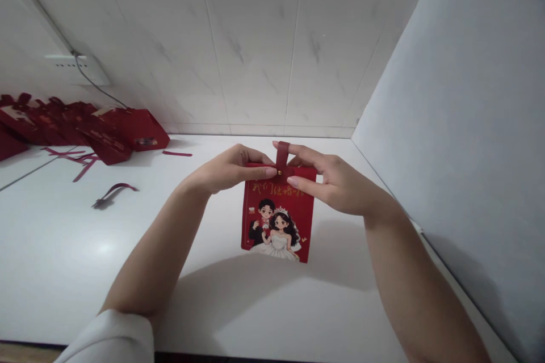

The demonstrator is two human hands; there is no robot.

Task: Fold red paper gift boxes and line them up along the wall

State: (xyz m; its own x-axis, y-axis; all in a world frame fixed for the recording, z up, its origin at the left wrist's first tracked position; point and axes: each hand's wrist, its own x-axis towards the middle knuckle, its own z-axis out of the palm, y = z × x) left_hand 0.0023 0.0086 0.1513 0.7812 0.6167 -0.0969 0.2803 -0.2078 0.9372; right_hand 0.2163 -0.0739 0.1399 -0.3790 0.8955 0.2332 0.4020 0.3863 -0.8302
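Note:
A red gift box (279, 215) with a cartoon bride and groom on its front stands upright in the middle of the table. At its top is a dark red strap (283, 154) forming a loop, with a small gold stud at its base. My left hand (232, 170) pinches the top left edge, its thumb beside the stud. My right hand (330, 181) grips the top right edge, thumb on the front face and index finger reaching behind the strap loop. The back of the box is hidden.
Several red boxes (106, 130) crowd the back left of the white table (204, 306). A loose strap (114, 191) and red strips (176, 153) lie nearby. A tiled wall (255, 57) with a socket (79, 68) and cable is behind; a white panel (468, 125) rises at right.

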